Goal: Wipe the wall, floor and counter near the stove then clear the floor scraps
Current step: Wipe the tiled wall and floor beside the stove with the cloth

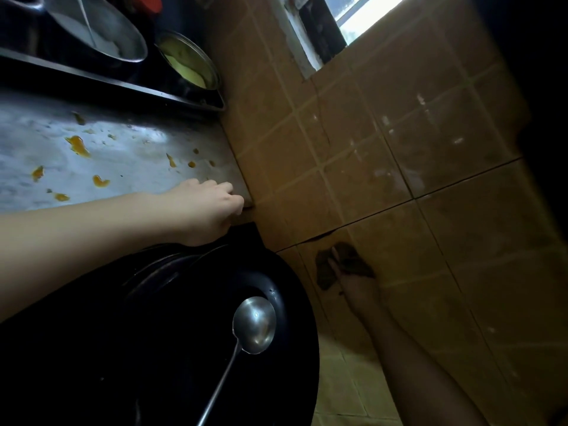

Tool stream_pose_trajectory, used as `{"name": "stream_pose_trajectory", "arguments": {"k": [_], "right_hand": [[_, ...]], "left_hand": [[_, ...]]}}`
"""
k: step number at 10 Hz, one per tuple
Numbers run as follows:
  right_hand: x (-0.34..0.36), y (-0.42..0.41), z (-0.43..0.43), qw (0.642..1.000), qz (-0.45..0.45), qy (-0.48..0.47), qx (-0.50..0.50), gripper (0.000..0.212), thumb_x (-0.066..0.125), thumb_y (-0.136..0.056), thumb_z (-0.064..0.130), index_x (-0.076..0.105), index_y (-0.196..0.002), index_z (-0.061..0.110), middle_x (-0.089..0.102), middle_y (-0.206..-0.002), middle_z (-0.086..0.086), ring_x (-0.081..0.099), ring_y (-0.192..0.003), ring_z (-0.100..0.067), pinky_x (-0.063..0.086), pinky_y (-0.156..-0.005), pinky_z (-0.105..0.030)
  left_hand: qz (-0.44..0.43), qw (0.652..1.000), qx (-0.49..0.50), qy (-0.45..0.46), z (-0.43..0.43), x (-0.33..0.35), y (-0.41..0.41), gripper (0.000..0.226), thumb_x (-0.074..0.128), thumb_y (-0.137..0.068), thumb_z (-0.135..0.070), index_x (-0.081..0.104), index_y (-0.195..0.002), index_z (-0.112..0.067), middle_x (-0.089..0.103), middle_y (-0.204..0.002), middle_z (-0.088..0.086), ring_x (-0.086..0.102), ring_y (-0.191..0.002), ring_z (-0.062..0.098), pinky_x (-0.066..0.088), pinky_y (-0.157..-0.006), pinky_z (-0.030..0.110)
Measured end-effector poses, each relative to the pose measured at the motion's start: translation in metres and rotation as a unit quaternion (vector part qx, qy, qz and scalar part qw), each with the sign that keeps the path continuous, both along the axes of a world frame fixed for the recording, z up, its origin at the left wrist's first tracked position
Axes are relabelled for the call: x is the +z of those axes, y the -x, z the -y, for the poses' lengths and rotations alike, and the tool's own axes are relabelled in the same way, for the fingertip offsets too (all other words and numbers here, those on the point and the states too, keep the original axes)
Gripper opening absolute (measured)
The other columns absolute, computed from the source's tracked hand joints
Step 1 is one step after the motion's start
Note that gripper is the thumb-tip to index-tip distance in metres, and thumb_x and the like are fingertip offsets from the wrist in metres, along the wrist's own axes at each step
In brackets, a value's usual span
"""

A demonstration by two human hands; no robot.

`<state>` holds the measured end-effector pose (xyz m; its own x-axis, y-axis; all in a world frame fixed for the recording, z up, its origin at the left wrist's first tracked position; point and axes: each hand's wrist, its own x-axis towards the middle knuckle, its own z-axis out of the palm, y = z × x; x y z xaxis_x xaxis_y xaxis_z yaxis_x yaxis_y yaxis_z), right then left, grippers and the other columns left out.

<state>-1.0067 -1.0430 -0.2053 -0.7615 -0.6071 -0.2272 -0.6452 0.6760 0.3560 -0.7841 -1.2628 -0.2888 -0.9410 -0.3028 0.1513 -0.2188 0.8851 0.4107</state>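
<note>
The view is tilted. My right hand (358, 281) presses a dark rag (344, 265) flat against the brown tiled wall (415, 149), low down beside the stove. My left hand (212, 204) rests on the corner of the steel counter (123, 149), its fingers curled over the edge where the counter meets the wall. Orange food spatters (78, 146) dot the counter. A strip of pale floor tiles (347, 379) shows below the wall.
A black wok (184, 348) with a steel ladle (253, 324) in it fills the lower middle. Behind the counter stand a steel pot (101, 29) and a bowl of yellow food (187, 59) on a dark tray. A window (362, 10) is set in the wall.
</note>
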Motion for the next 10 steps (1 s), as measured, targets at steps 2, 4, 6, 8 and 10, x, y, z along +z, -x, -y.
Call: {"name": "stream_pose_trajectory", "arguments": {"k": [2, 4, 6, 8, 10], "right_hand": [[-0.040, 0.056, 0.048, 0.997, -0.007, 0.045, 0.066, 0.034, 0.049, -0.090, 0.047, 0.051, -0.123, 0.043, 0.047, -0.144, 0.004, 0.053, -0.107, 0.012, 0.041, -0.085, 0.000], [-0.030, 0.066, 0.112, 0.988, -0.078, -0.050, 0.123, 0.068, 0.046, -0.094, 0.010, 0.010, -0.151, 0.019, 0.002, -0.160, -0.001, 0.028, -0.141, -0.022, 0.034, -0.110, -0.037], [-0.057, 0.074, 0.098, 0.973, -0.057, -0.083, 0.210, 0.040, 0.034, -0.101, 0.014, 0.040, -0.139, 0.004, 0.042, -0.139, -0.024, 0.051, -0.113, -0.035, 0.042, -0.089, -0.037], [-0.072, 0.063, 0.038, 0.984, -0.054, 0.051, 0.159, 0.018, 0.054, -0.094, 0.030, 0.063, -0.096, 0.014, 0.065, -0.095, -0.015, 0.064, -0.086, -0.033, 0.052, -0.070, -0.027], [-0.037, 0.061, 0.031, 0.975, -0.077, -0.065, 0.197, 0.041, 0.043, -0.096, 0.043, 0.056, -0.128, 0.022, 0.054, -0.137, -0.008, 0.050, -0.125, -0.022, 0.039, -0.101, -0.026]], "left_hand": [[-0.006, 1.000, 0.004, 0.024, 0.020, -0.005, 0.004, 0.029, 0.041, -0.094, -0.034, 0.046, -0.120, -0.024, 0.047, -0.117, 0.003, 0.052, -0.104, 0.024, 0.035, -0.078, 0.032], [0.002, 1.000, -0.002, 0.017, 0.030, -0.013, 0.011, 0.027, 0.041, -0.094, -0.032, 0.045, -0.118, -0.022, 0.047, -0.115, 0.004, 0.051, -0.099, 0.025, 0.035, -0.077, 0.033], [-0.001, 1.000, -0.009, 0.006, 0.033, -0.017, 0.019, 0.027, 0.039, -0.095, -0.030, 0.045, -0.120, -0.021, 0.046, -0.114, 0.005, 0.046, -0.088, 0.022, 0.032, -0.074, 0.031], [-0.010, 1.000, -0.027, -0.011, 0.016, -0.015, 0.025, 0.033, 0.042, -0.096, -0.032, 0.042, -0.128, -0.026, 0.046, -0.121, 0.002, 0.050, -0.105, 0.022, 0.032, -0.075, 0.028], [-0.018, 1.000, -0.022, -0.003, 0.016, -0.010, 0.027, 0.030, 0.039, -0.096, -0.035, 0.043, -0.125, -0.027, 0.045, -0.119, 0.001, 0.051, -0.107, 0.021, 0.029, -0.074, 0.027]]}}
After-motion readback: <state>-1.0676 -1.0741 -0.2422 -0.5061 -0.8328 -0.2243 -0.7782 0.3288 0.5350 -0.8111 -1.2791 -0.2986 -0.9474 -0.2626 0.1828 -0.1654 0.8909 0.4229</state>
